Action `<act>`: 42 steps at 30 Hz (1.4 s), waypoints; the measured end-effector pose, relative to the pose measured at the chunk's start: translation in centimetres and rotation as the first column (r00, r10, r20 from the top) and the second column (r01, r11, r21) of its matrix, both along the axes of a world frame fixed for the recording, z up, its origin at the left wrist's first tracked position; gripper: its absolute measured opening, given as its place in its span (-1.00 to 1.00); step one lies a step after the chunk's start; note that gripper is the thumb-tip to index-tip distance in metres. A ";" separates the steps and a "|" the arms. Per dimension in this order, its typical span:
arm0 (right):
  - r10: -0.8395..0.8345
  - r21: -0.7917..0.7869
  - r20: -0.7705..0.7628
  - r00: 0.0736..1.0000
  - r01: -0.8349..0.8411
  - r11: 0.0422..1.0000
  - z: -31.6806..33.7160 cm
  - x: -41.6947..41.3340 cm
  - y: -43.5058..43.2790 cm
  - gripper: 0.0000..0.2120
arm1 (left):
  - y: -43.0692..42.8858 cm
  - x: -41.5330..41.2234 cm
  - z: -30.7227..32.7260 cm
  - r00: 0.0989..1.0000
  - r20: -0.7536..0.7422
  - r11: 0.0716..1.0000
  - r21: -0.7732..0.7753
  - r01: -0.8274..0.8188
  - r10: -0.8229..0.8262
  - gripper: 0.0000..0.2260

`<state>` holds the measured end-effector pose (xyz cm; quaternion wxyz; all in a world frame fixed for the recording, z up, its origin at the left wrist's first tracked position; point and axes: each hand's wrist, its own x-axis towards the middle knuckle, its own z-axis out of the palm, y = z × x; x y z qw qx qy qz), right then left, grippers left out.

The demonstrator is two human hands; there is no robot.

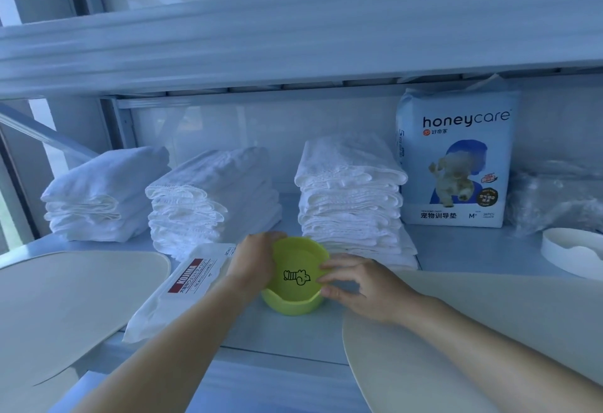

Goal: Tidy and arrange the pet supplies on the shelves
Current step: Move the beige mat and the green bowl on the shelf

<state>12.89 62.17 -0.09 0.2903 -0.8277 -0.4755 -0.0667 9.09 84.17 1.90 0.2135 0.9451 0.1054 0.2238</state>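
Observation:
A lime-green pet bowl point(295, 277) with a small black cartoon drawing inside stands on the shelf point(277, 331) near its front edge. My left hand point(253, 261) grips the bowl's left rim, and my right hand point(362, 285) holds its right rim with fingers curled over the edge. A white pack of wipes point(176, 295) with a red label lies just left of the bowl, partly under my left wrist. Behind the bowl stand three stacks of white folded pads point(349, 203), point(208, 197), point(104, 194).
A blue-and-white honeycare pad bag point(455, 158) stands upright at the back right, beside crumpled clear plastic point(554, 197). A white dish point(574, 254) sits at the right edge. Cream mats lie front left point(71, 301) and front right point(473, 331). The upper shelf point(293, 50) hangs overhead.

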 end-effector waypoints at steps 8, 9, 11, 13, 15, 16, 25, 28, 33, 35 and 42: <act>0.007 0.048 0.001 1.000 -0.007 0.999 0.0 0.1 0.3 -0.82 | -0.2 -1.6 -0.9 0.982 -0.050 0.935 -0.317 0.157 -0.182 -0.75; 0.015 0.058 -0.010 1.000 -0.014 0.998 0.0 0.0 0.3 -0.82 | -0.3 -1.9 -0.9 0.980 -0.048 0.936 -0.310 0.170 -0.194 -0.75; 0.027 0.084 -0.034 0.999 -0.024 0.996 -0.3 -0.1 0.2 -0.82 | -0.4 -2.8 -0.5 0.982 -0.035 0.951 -0.259 0.171 -0.186 -0.73; 0.020 0.099 -0.040 0.999 -0.016 0.995 -0.5 -0.2 0.2 -0.81 | -0.5 -3.9 -0.1 0.977 -0.004 0.946 -0.249 0.206 -0.214 -0.73; 0.003 0.103 -0.037 0.999 0.000 0.995 -0.7 -0.3 0.2 -0.78 | -0.8 -5.0 0.0 0.956 -0.018 0.929 -0.245 0.278 -0.291 -0.77; -0.002 0.100 -0.030 1.000 0.005 0.995 -0.8 -0.3 0.2 -0.77 | -1.0 -5.5 -0.1 0.949 -0.051 0.933 -0.206 0.295 -0.312 -0.82; -0.056 0.033 0.026 0.998 0.055 0.998 -0.4 -0.6 0.3 -0.73 | -1.1 -6.2 -0.9 0.932 -0.099 0.935 -0.093 0.342 -0.350 -0.90; -0.080 0.025 0.022 0.997 0.079 0.997 -0.4 -0.8 0.4 -0.70 | -1.2 -6.4 -1.2 0.938 -0.095 0.942 -0.069 0.329 -0.334 -0.84; -0.101 0.020 0.025 0.995 0.101 0.995 -0.5 -1.4 0.4 -0.73 | -1.5 -6.9 -1.8 0.946 -0.087 0.949 -0.015 0.314 -0.314 -0.79; -0.103 0.004 0.030 0.994 0.103 0.995 -0.4 -1.7 0.3 -0.73 | -1.5 -7.3 -1.8 0.934 -0.095 0.938 -0.011 0.345 -0.345 -0.79; -0.085 0.055 -0.009 0.996 0.085 0.995 0.1 -2.5 -0.5 -0.72 | -0.9 -8.3 -1.5 0.918 -0.061 0.916 0.061 0.396 -0.393 -0.85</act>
